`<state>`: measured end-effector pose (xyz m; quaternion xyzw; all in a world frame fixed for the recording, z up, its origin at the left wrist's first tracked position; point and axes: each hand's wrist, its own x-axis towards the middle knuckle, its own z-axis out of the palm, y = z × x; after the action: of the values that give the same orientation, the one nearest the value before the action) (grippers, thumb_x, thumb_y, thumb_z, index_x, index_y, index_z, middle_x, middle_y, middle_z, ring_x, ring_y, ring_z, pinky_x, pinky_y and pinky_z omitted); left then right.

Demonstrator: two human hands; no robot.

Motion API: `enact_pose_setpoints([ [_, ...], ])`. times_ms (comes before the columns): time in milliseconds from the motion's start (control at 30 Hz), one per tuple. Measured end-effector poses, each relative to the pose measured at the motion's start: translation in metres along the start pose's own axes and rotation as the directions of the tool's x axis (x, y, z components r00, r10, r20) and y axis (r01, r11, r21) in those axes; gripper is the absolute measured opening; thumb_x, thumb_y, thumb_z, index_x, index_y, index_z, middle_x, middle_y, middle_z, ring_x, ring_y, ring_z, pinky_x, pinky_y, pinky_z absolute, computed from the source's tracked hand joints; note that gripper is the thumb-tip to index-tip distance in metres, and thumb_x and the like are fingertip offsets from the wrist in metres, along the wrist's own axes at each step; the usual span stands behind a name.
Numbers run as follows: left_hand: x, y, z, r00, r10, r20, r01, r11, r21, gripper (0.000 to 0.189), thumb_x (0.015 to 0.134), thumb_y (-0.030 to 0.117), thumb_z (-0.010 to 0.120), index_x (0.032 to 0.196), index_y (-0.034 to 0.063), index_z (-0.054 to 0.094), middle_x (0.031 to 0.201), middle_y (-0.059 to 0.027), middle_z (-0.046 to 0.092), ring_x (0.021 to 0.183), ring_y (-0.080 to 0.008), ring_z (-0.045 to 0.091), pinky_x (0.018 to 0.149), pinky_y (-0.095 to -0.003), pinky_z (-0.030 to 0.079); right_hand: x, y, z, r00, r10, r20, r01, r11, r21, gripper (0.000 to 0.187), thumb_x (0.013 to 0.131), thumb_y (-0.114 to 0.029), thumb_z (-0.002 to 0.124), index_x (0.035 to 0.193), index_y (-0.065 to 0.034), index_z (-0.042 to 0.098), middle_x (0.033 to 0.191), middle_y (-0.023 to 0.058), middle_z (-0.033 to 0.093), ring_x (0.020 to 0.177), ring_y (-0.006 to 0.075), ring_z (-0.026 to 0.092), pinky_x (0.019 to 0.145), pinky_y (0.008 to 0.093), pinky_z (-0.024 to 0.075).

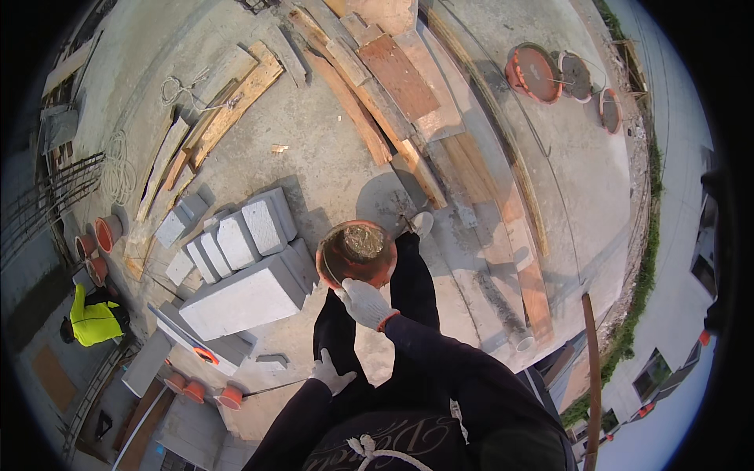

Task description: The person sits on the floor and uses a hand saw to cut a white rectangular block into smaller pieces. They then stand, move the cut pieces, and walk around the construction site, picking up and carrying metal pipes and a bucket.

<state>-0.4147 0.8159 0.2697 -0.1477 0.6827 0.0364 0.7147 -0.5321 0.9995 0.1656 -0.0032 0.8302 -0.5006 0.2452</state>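
Observation:
My right hand [364,303], in a whitish knit work glove, grips the near rim or handle of an orange bucket [331,268]. The bucket hangs in front of my legs, and a lump of grey-brown wet material, like mortar, lies inside it. My left hand [331,372], gloved too, rests on my left thigh with its fingers spread and holds nothing. To the left of the bucket stand several light grey concrete blocks [241,297], stacked close together.
Timber boards [347,106] and a reddish plywood panel [399,76] lie ahead. Filled buckets [533,73] stand at the upper right, orange buckets [108,233] at the left. A co-worker in a yellow top [94,321] is at the far left. A pipe [500,312] lies at the right.

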Motion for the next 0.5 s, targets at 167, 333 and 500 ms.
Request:
enact_pose_setpoints([
  [167, -0.025, -0.023, 0.001, 0.980, 0.126, -0.153, -0.155, 0.970, -0.188, 0.100, 0.087, 0.052, 0.080, 0.155, -0.0070, 0.035, 0.139, -0.0324, 0.058, 0.129, -0.0410, 0.060, 0.110, -0.0428, 0.048, -0.114, -0.110, -0.171, 0.945, 0.297, -0.133, -0.235, 0.906, 0.352, 0.022, 0.104, -0.021, 0.061, 0.093, -0.0033, 0.055, 0.079, 0.0197, 0.061, 0.077, 0.0443, 0.065, 0.063, 0.0481, 0.0476],
  [333, -0.038, -0.016, -0.032, 0.994, 0.020, -0.110, -0.061, 0.920, -0.388, 0.087, 0.092, 0.042, 0.078, 0.151, -0.0084, 0.039, 0.128, -0.0285, 0.066, 0.116, -0.0343, 0.068, 0.099, -0.0406, 0.054, -0.196, -0.145, -0.320, 0.730, 0.657, -0.189, -0.406, 0.639, 0.654, 0.020, 0.108, -0.019, 0.056, 0.104, -0.0004, 0.061, 0.081, 0.0095, 0.067, 0.074, 0.0187, 0.068, 0.068, 0.0360, 0.0535],
  [500, -0.051, 0.023, -0.069, 0.976, 0.042, -0.212, -0.141, 0.868, -0.476, 0.076, 0.096, 0.034, 0.075, 0.149, -0.0094, 0.041, 0.119, -0.0236, 0.071, 0.100, -0.0255, 0.073, 0.084, -0.0359, 0.059, -0.204, -0.055, -0.393, 0.580, 0.712, -0.396, -0.128, 0.559, 0.819, 0.025, 0.110, -0.022, 0.052, 0.104, -0.0004, 0.063, 0.081, 0.0056, 0.066, 0.075, 0.0137, 0.065, 0.070, 0.0290, 0.0550],
])
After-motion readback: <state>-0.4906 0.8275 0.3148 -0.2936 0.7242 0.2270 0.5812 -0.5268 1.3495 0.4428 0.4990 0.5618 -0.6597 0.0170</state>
